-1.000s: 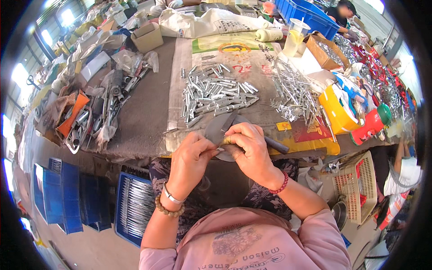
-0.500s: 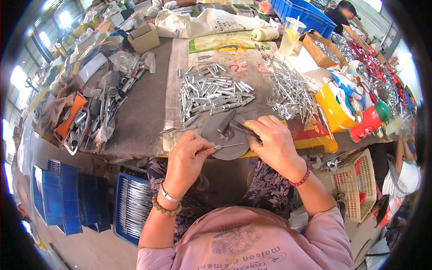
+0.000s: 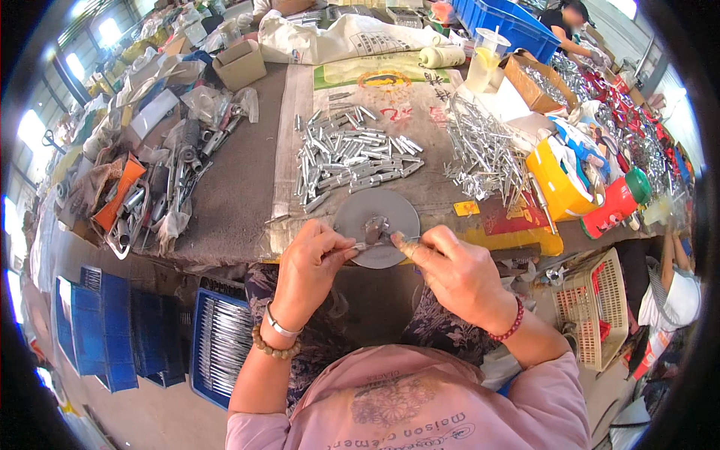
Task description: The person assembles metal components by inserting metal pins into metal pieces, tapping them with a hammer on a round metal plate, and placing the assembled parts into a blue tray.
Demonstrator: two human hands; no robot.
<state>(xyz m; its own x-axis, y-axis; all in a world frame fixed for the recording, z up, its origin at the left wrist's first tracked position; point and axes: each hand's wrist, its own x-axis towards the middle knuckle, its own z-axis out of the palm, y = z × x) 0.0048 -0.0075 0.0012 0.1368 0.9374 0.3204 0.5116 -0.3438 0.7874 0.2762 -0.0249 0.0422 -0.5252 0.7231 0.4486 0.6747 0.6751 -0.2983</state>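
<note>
A round grey metal disc [image 3: 401, 212] lies at the table's front edge. At its near left side my left hand [image 3: 319, 251] pinches a small silver metal pin [image 3: 361, 246] between thumb and fingertips. My right hand [image 3: 465, 274] is closed around the handle of a dark hammer [image 3: 377, 229]. The hammer's head is down at the disc's middle, close to the pin; most of the handle is hidden by my fingers. Whether the head touches the pin, I cannot tell. Beyond the disc lies a pile of silver metal sleeves [image 3: 360, 154].
Thin metal pins [image 3: 487, 142] are heaped to the right, beside a yellow box [image 3: 559, 176] and a red jar with a green lid [image 3: 615, 202]. Mixed metal parts [image 3: 180, 169] lie left. A blue crate of rods [image 3: 221, 341] stands below. A co-worker [image 3: 566, 30] is far right.
The hammer has come down from above the disc toward its middle, and my right hand has shifted nearer to me. My left hand stays nearly in place. The co-worker has moved slightly.
</note>
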